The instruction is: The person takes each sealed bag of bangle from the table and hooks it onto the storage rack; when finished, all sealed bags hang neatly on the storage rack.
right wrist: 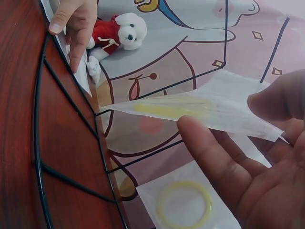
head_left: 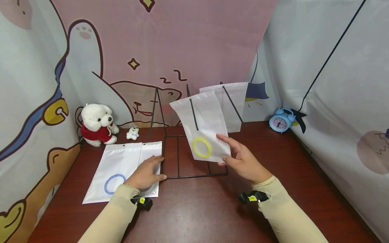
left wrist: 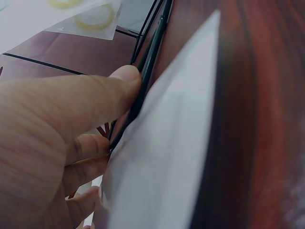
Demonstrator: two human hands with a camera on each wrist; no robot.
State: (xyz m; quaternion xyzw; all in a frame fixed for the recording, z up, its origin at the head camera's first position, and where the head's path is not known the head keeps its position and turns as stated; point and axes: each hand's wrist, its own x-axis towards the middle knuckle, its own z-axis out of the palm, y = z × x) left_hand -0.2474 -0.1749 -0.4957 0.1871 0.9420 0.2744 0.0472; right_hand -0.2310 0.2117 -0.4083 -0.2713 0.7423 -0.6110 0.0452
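A white zip bag with a yellow ring on its lower part hangs tilted on a prong of a black wire rack. My right hand pinches this bag's lower right edge, its thumb and fingers on opposite sides in the right wrist view. Another bag hangs behind on the right prong; its yellow ring shows in the right wrist view. My left hand lies over flat white bags with a blue ring. Its thumb and fingertips touch the rack's left bar.
A white plush dog in red sits at the back left, beside a small white bear figure. At the back right stands a blue alarm clock. Printed curtains enclose the reddish-brown table.
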